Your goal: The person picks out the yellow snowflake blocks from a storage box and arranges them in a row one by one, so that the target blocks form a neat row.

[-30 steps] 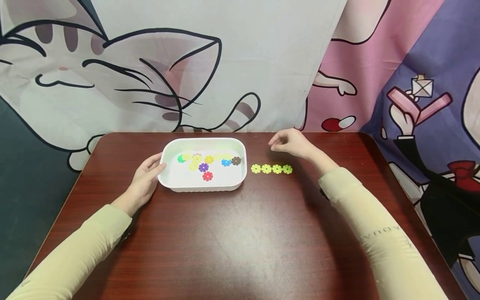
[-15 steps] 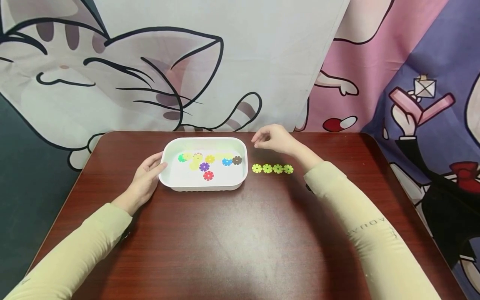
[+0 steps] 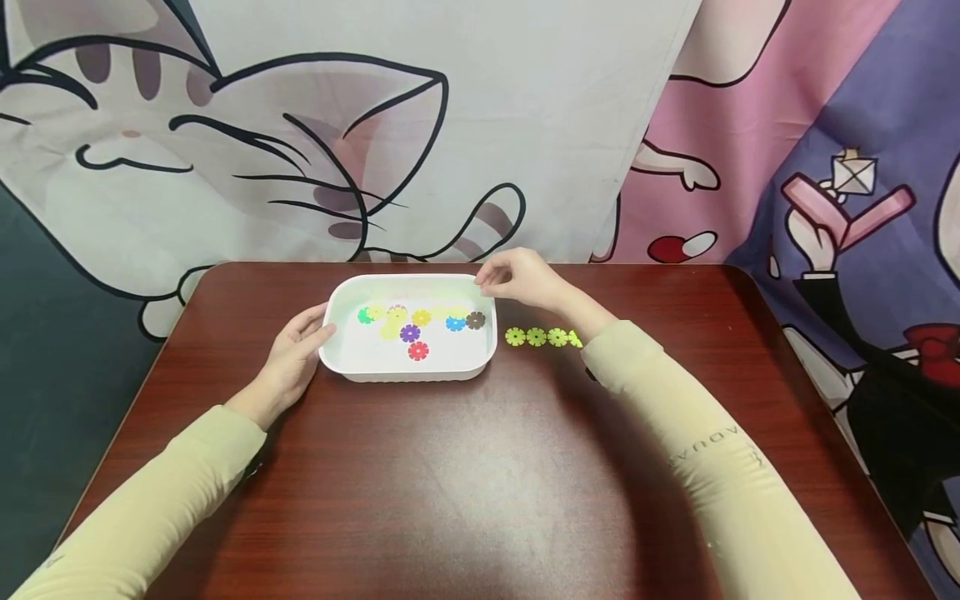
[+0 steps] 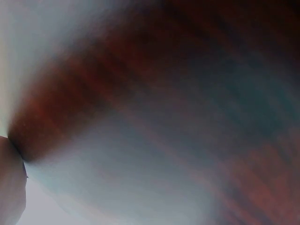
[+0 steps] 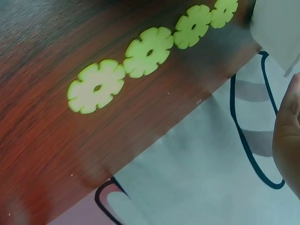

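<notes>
A white plastic tray (image 3: 408, 371) stands on the table with flower-shaped discs inside. Among them are a red disc (image 3: 417, 351), a purple disc (image 3: 409, 332), a blue disc (image 3: 455, 323), a brown disc (image 3: 476, 320) and several yellow ones. My left hand (image 3: 288, 358) grips the tray's left end, thumb over the rim. Over the tray's back right corner hovers my right hand (image 3: 521, 279), fingers loosely bent; I see nothing held in it. Right of the tray lies a row of yellow-green discs (image 5: 97, 87) set edge to edge, its far end partly covered by the right sleeve in the head view.
The dark red wooden table (image 3: 450, 483) ends at a cartoon-printed cloth (image 3: 555, 125) hanging behind it. The left wrist view is mostly dark blur, with a bit of hand (image 4: 11, 183) at its left edge.
My right hand has moved left, from behind the row of yellow-green discs to the tray's back right corner. The left hand and the tray stay in place.
</notes>
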A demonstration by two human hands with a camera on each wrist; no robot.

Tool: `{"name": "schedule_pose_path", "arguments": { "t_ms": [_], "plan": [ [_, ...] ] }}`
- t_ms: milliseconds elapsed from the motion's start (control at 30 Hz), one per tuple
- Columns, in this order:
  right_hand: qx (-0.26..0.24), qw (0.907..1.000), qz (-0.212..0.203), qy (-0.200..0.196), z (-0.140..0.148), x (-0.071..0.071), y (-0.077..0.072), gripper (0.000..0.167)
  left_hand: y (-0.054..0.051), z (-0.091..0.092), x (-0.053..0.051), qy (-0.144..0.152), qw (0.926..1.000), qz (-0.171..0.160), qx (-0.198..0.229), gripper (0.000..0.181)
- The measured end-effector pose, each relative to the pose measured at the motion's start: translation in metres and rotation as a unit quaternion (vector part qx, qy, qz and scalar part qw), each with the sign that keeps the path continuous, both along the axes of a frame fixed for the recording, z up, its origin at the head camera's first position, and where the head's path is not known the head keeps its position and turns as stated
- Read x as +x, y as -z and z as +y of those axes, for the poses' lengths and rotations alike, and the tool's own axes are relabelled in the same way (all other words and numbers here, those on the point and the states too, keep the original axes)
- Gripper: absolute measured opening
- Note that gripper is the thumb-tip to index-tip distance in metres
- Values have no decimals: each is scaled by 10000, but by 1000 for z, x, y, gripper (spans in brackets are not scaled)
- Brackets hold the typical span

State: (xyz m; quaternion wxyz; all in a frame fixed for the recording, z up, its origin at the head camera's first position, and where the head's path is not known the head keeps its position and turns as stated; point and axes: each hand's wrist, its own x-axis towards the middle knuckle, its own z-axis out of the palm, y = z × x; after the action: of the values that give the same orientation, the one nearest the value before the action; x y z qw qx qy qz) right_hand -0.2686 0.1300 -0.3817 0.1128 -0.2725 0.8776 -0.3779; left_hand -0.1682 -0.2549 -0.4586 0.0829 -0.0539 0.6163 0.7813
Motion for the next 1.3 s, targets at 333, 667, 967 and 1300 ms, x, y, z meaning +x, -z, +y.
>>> {"name": "schedule_pose_path", "arguments": {
  "t_ms": [333,667,967,1300],
  "plan": [
    [79,9992,-116,-381,-19,-8,3,18,2,-2,0,-2,9999,111,33,28],
    [761,9916,18,-1043,-35,-13,-1,21,-1,-1,0,-52,10000,-34,-56,32],
    [1522,9748,85,-1631,-43,-17,-6,26,0,1,0,-77,10000,-51,-37,33],
    [2210,9566,220,-1887,-51,-18,1,35,0,1,1,-41,9998,-66,-167,41]
  ]
}}
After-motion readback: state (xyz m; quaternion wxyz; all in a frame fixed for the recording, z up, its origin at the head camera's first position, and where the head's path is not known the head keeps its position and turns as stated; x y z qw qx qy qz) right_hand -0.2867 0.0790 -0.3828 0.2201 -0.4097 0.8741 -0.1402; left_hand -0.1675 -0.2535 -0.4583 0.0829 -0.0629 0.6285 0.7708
